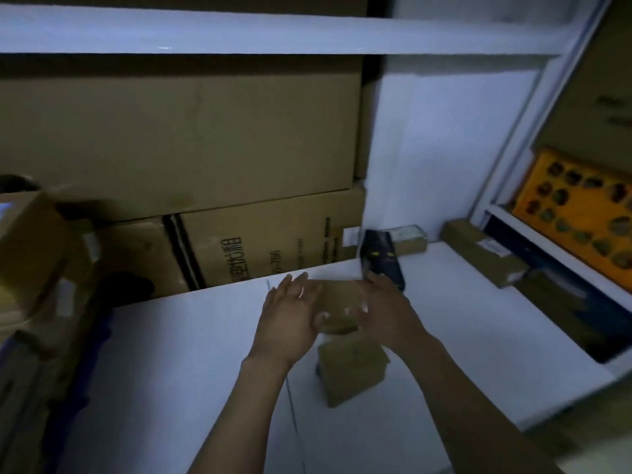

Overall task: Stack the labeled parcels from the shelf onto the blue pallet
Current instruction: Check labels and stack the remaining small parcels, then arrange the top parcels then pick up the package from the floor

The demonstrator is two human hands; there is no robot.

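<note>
**RISK NOTE: LOOSE TWO-PALM HOLD ON SMALL PARCEL**

Small parcel (pixel 338 301) sits between both palms, just above white shelf board (pixel 205 354).
- L hand (pixel 290 316): fingers straight and spread, flat to parcel's side, no wrap.
- R hand (pixel 388 309): fingertips look bent over top edge; too blurred to tell if gripping.
- Forearms: both reach fwd, palms facing in.

Risks:
- Squeeze-only hold likely to slip, dropping the box onto second parcel (pixel 352 367) nearer the body.
- R knuckles close to black scanner (pixel 383 260); poss. knock on lift.
- Dim light, label unreadable; wrong pick poss.

More parcels (pixel 482 254) lie further R on the shelf. Blue pallet not clearly made out.
</note>
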